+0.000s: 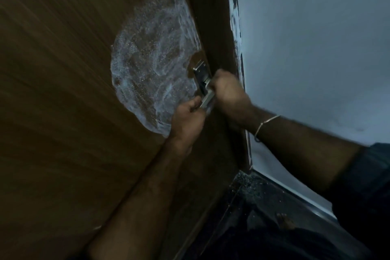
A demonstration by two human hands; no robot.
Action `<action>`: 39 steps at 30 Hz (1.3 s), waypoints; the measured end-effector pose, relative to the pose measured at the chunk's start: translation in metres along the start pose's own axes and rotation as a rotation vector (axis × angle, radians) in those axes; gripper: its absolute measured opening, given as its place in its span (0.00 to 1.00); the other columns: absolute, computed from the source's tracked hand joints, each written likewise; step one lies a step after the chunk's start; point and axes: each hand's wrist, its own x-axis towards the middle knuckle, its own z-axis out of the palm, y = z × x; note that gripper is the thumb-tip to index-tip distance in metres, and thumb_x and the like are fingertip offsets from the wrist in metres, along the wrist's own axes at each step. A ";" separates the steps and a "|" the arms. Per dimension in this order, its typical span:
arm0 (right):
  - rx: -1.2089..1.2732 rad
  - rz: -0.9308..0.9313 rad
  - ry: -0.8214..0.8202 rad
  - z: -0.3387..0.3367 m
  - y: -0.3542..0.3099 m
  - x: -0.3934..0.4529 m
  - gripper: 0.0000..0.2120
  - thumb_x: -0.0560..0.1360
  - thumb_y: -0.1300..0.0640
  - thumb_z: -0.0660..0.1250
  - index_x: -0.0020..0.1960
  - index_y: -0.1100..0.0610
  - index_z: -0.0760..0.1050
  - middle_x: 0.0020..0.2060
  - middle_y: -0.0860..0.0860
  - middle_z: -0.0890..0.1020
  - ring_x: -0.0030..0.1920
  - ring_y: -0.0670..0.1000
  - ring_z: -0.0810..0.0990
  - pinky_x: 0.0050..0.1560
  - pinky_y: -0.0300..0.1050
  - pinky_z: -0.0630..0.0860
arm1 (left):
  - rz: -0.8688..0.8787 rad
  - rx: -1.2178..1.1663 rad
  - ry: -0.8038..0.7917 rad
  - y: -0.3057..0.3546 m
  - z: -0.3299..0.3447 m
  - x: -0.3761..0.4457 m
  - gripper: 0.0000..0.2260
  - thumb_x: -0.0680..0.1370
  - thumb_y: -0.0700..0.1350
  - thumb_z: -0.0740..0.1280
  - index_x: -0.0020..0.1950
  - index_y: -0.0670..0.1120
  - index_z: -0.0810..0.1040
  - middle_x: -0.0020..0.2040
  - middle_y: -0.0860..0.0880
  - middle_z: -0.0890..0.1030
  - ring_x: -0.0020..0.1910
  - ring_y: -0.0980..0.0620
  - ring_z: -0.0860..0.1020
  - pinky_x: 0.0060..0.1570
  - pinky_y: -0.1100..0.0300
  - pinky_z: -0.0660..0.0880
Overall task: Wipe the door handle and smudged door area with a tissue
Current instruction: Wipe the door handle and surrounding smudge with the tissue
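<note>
The metal door handle (205,93) looks rigid and fixed to the door (63,91), so it should take firm rubbing; any tissue would be soft and tear-prone when wet, but none is clearly visible. The handle sits between the two hands: the left hand (187,118) is curled shut around its lower end, the right hand (226,91) is clenched just beside its upper part, at the door's edge; what it holds I cannot tell. Both forearms reach up and forward. The white foamy smudged area (152,59) lies above and left of the left hand.
</note>
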 end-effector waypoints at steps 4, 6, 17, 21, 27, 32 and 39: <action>-0.032 -0.113 -0.139 -0.004 -0.009 -0.003 0.06 0.76 0.64 0.67 0.51 0.59 0.80 0.51 0.57 0.79 0.49 0.55 0.79 0.50 0.46 0.76 | -0.037 -0.036 -0.005 0.003 -0.002 -0.004 0.12 0.81 0.42 0.63 0.51 0.59 0.80 0.46 0.63 0.79 0.49 0.60 0.78 0.47 0.62 0.77; -0.036 0.048 -0.057 -0.014 0.003 0.012 0.06 0.76 0.66 0.66 0.51 0.60 0.80 0.50 0.56 0.79 0.48 0.55 0.80 0.48 0.43 0.75 | -0.008 0.063 -0.019 0.005 -0.003 -0.004 0.14 0.81 0.39 0.63 0.62 0.55 0.78 0.52 0.63 0.76 0.48 0.63 0.74 0.41 0.68 0.70; 0.083 -0.102 0.039 -0.008 -0.012 0.021 0.09 0.72 0.70 0.67 0.49 0.62 0.80 0.50 0.58 0.79 0.49 0.56 0.79 0.50 0.45 0.75 | 0.018 0.393 -0.085 0.005 -0.003 -0.008 0.21 0.80 0.39 0.62 0.71 0.55 0.71 0.53 0.52 0.79 0.49 0.51 0.80 0.45 0.55 0.79; -0.033 -0.157 -0.059 0.008 -0.015 0.023 0.07 0.71 0.68 0.68 0.47 0.59 0.79 0.49 0.55 0.78 0.49 0.57 0.79 0.46 0.46 0.75 | 0.014 0.398 -0.096 0.005 -0.005 -0.006 0.21 0.80 0.38 0.62 0.72 0.54 0.72 0.55 0.50 0.80 0.48 0.51 0.79 0.41 0.60 0.75; 0.120 -0.174 0.164 0.000 -0.015 0.033 0.05 0.71 0.69 0.67 0.43 0.61 0.79 0.44 0.57 0.80 0.46 0.56 0.80 0.48 0.47 0.77 | 0.081 0.463 -0.052 0.003 -0.005 -0.008 0.22 0.80 0.39 0.63 0.74 0.51 0.70 0.64 0.48 0.78 0.56 0.49 0.78 0.52 0.57 0.77; 0.263 0.022 0.399 -0.007 -0.015 0.035 0.08 0.71 0.70 0.64 0.46 0.63 0.80 0.47 0.58 0.80 0.47 0.50 0.78 0.52 0.30 0.72 | 0.032 0.454 -0.066 -0.001 -0.005 -0.001 0.26 0.79 0.39 0.64 0.76 0.52 0.66 0.69 0.49 0.74 0.58 0.50 0.77 0.52 0.59 0.76; 0.191 0.074 0.290 0.007 -0.026 0.033 0.12 0.76 0.64 0.62 0.57 0.64 0.79 0.57 0.60 0.79 0.57 0.58 0.78 0.61 0.52 0.75 | 0.065 0.471 -0.083 0.000 -0.006 0.000 0.23 0.79 0.39 0.64 0.74 0.52 0.70 0.57 0.51 0.79 0.43 0.56 0.77 0.34 0.67 0.70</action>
